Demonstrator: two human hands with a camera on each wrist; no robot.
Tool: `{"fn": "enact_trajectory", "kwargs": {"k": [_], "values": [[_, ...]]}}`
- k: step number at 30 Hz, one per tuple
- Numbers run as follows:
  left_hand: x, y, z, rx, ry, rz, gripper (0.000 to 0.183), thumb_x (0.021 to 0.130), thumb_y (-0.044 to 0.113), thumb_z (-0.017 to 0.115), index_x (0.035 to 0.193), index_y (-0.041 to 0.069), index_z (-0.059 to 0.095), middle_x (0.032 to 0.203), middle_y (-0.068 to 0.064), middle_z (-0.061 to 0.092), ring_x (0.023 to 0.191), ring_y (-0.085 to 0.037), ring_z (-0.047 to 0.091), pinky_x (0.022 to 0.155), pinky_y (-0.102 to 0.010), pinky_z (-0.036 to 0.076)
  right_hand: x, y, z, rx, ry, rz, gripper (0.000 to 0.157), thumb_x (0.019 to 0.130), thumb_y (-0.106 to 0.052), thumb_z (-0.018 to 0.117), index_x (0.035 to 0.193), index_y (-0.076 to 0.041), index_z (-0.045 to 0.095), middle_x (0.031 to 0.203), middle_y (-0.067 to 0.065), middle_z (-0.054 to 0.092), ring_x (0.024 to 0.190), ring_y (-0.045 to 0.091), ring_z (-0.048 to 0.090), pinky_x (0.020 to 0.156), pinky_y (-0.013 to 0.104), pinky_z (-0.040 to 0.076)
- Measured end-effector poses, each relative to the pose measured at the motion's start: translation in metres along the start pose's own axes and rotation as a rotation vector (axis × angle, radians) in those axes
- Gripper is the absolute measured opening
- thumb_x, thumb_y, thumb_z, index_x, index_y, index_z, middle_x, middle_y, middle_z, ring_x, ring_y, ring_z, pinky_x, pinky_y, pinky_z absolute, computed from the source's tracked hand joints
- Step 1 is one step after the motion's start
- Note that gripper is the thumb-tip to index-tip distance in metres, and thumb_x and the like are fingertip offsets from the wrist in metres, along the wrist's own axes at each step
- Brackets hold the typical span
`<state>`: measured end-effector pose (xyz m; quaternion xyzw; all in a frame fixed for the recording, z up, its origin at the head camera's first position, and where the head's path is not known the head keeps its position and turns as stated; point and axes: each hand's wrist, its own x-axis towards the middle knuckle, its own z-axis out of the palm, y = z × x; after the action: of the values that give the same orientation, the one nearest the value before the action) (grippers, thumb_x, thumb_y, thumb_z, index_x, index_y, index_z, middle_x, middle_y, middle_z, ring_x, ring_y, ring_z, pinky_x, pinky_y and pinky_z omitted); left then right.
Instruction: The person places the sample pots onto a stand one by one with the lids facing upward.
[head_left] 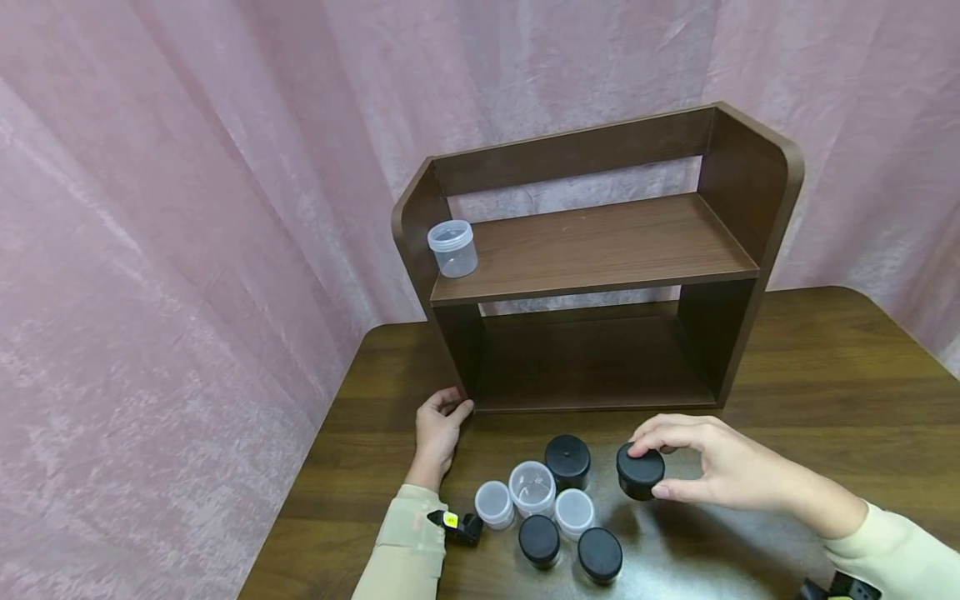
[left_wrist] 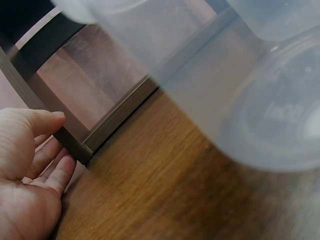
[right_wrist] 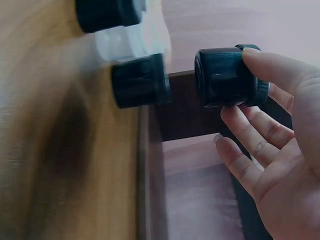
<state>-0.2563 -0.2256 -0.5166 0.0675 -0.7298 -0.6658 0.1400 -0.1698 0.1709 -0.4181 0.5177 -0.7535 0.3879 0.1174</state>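
In the head view my right hand (head_left: 716, 462) pinches a black jar (head_left: 640, 472) between thumb and fingers, above the table. The right wrist view shows the jar's dark glossy body (right_wrist: 222, 76), with its ribbed lid under the thumb. My left hand (head_left: 437, 429) grips the lower left corner of a brown two-tier shelf (head_left: 600, 242); its thumb lies at the front edge of the side panel (left_wrist: 75, 142), the fingers along the outside. A clear jar with a translucent lid (head_left: 453, 248) stands at the left end of the upper tier.
Between my hands stand several jars: black-lidded ones (head_left: 567, 459) and clear ones with translucent lids (head_left: 532, 487), grouped on the wooden table (head_left: 337, 500). A clear container (left_wrist: 280, 115) fills much of the left wrist view. Behind the shelf hangs a pink curtain (head_left: 225, 208).
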Motion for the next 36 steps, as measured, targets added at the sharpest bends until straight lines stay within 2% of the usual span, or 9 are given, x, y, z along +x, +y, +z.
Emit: {"fn": "enact_trajectory", "kwargs": {"k": [2, 9, 11, 18, 24, 30, 33, 36], "values": [[-0.001, 0.003, 0.0, 0.002, -0.008, -0.005, 0.027, 0.081, 0.0, 0.074, 0.106, -0.004, 0.064, 0.102, -0.011, 0.062, 0.099, -0.023, 0.059, 0.075, -0.021, 0.049, 0.005, -0.004, -0.005, -0.003, 0.006, -0.004, 0.049, 0.073, -0.014, 0.084, 0.117, -0.021, 0.064, 0.115, -0.004, 0.062, 0.105, 0.011, 0.058, 0.091, 0.014, 0.039], [-0.016, 0.029, 0.002, 0.024, -0.009, 0.021, 0.024, 0.082, -0.001, 0.072, 0.104, -0.007, 0.063, 0.1, -0.013, 0.062, 0.097, -0.024, 0.059, 0.074, -0.021, 0.049, 0.018, -0.013, -0.024, -0.018, 0.028, -0.023, 0.053, 0.069, -0.012, 0.087, 0.117, -0.019, 0.065, 0.115, -0.001, 0.062, 0.105, 0.012, 0.058, 0.09, 0.015, 0.041], [-0.017, 0.029, 0.002, 0.02, -0.008, 0.022, 0.024, 0.082, -0.001, 0.072, 0.103, -0.007, 0.063, 0.1, -0.013, 0.062, 0.097, -0.025, 0.059, 0.074, -0.021, 0.049, 0.022, -0.016, -0.029, -0.023, 0.032, -0.016, 0.055, 0.068, -0.01, 0.087, 0.117, -0.019, 0.065, 0.115, -0.001, 0.062, 0.106, 0.012, 0.058, 0.09, 0.015, 0.041], [-0.016, 0.028, 0.0, 0.004, -0.02, 0.012, 0.025, 0.082, -0.001, 0.073, 0.104, -0.007, 0.063, 0.1, -0.013, 0.062, 0.097, -0.024, 0.059, 0.075, -0.021, 0.049, 0.041, -0.027, -0.045, 0.003, 0.105, -0.08, 0.061, 0.058, 0.003, 0.088, 0.112, -0.013, 0.066, 0.11, 0.006, 0.064, 0.102, 0.013, 0.059, 0.088, 0.015, 0.042], [-0.017, 0.031, 0.001, 0.006, -0.028, 0.002, 0.025, 0.082, -0.001, 0.072, 0.105, -0.007, 0.063, 0.103, -0.015, 0.062, 0.098, -0.025, 0.058, 0.075, -0.021, 0.049, 0.051, -0.032, -0.055, 0.061, 0.101, -0.051, 0.058, 0.061, 0.006, 0.086, 0.113, -0.011, 0.065, 0.111, 0.007, 0.063, 0.103, 0.013, 0.059, 0.085, 0.017, 0.047], [-0.016, 0.031, 0.002, 0.016, -0.017, 0.009, 0.025, 0.083, -0.001, 0.072, 0.106, -0.007, 0.063, 0.103, -0.015, 0.062, 0.098, -0.025, 0.059, 0.075, -0.021, 0.049, 0.066, -0.037, -0.064, 0.064, 0.136, -0.088, 0.058, 0.059, 0.012, 0.082, 0.112, -0.008, 0.066, 0.109, 0.01, 0.064, 0.103, 0.014, 0.058, 0.085, 0.017, 0.045], [-0.015, 0.03, 0.001, 0.024, -0.014, 0.005, 0.025, 0.083, 0.0, 0.072, 0.105, -0.007, 0.063, 0.102, -0.013, 0.062, 0.097, -0.023, 0.059, 0.075, -0.021, 0.048, 0.072, -0.038, -0.068, 0.13, 0.138, -0.077, 0.057, 0.062, 0.015, 0.08, 0.113, -0.005, 0.065, 0.11, 0.011, 0.064, 0.103, 0.014, 0.059, 0.085, 0.018, 0.046], [-0.009, 0.019, 0.001, 0.02, -0.017, 0.0, 0.025, 0.083, 0.0, 0.073, 0.105, -0.006, 0.063, 0.102, -0.013, 0.062, 0.097, -0.023, 0.059, 0.074, -0.021, 0.049, 0.077, -0.039, -0.073, 0.21, 0.133, -0.047, 0.055, 0.065, 0.019, 0.077, 0.115, -0.001, 0.063, 0.113, 0.013, 0.062, 0.103, 0.016, 0.06, 0.083, 0.02, 0.049]]}}
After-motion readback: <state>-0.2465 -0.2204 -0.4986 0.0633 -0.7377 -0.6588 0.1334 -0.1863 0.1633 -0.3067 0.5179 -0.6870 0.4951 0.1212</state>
